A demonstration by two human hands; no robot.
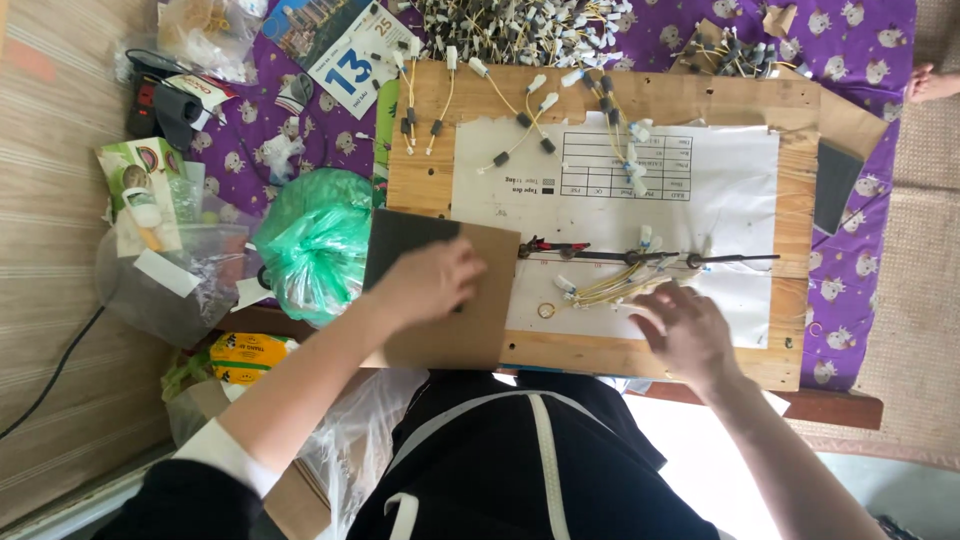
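On one wooden board [600, 95], left hand [430, 280] presses one cardboard sheet [470, 320]; right hand [690, 330] spreads open by one wire bundle [620, 285].

brown cardboard sheet [455, 300] | flat, board's left end || yellow wire bundle [620, 285] | white connectors, lying mid-board

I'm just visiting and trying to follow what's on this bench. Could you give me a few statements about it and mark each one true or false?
1. The left hand rests on a flat brown cardboard sheet. True.
2. The right hand holds a pair of scissors. False: it lies flat by a bundle of yellow wires with white connectors, with no tool in it.
3. A crumpled green plastic bag lies left of the wooden work board. True.
4. The cloth under the board is plain red. False: the purple patterned cloth carries small pale figures.
5. A white paper sheet with a printed table lies on the board. True.
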